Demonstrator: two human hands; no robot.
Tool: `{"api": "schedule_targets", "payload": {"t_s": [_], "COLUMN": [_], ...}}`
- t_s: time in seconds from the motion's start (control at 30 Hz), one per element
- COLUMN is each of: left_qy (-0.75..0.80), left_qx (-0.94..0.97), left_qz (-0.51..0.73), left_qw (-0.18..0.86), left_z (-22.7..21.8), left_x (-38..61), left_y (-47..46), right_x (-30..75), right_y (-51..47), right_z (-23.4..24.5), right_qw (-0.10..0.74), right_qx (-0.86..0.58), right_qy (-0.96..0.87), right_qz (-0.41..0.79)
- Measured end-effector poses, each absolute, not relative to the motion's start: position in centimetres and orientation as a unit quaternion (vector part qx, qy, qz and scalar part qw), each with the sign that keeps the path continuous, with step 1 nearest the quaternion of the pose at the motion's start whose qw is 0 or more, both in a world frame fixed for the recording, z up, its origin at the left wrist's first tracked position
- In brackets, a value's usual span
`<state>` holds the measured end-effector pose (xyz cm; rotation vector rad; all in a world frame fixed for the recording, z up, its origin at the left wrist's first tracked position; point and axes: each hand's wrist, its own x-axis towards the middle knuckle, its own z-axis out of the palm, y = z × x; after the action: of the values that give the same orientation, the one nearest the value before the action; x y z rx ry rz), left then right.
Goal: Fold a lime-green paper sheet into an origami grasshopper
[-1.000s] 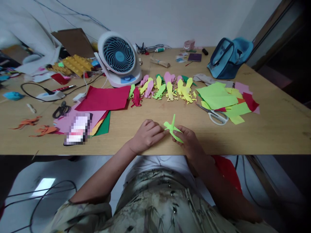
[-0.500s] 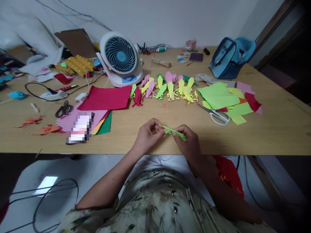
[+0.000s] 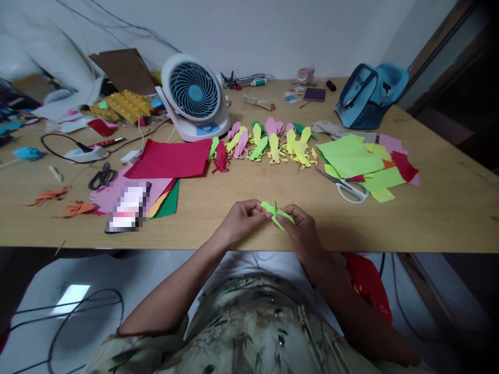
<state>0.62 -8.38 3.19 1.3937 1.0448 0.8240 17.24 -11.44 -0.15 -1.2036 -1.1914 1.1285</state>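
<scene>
Green cutout point(image 3: 275, 212) is pinched by the left hand point(image 3: 244, 221) and right hand point(image 3: 302, 227), seemingly to steady it. Scissors point(image 3: 340, 182) lie right of the cutout, probably for easy reach.

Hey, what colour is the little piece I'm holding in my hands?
The little piece is bright lime green, best seen in the head view.

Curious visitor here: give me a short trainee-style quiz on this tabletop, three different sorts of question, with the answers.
1. True or false: the left hand and the right hand both hold the light-green piece.
2. Which is nearer the person: the white-handled scissors or the blue bag?
3. Fill in: seen from the person's seat, the fan stands to the ____ of the blue bag.

Key: 1. True; 2. The white-handled scissors; 3. Left
</scene>
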Motion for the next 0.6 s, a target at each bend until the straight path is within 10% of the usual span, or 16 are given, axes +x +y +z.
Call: {"api": "schedule_targets", "payload": {"t_s": [0.4, 0.6], "left_qy": [0.490, 0.434], "left_qx": [0.742, 0.744], "left_qz": [0.322, 0.339], "left_qw": [0.324, 0.380], "left_z": [4.3, 4.6], "left_x": [1.2, 0.8], "left_y": [-8.6, -8.1], "right_x": [17.8, 17.6], "right_y": [-10.7, -10.6], "right_z": [-0.6, -0.5], "right_qw": [0.496, 0.513], "right_qx": [-0.477, -0.454], "right_qy": [-0.542, -0.516], "right_qz": [0.482, 0.514]}}
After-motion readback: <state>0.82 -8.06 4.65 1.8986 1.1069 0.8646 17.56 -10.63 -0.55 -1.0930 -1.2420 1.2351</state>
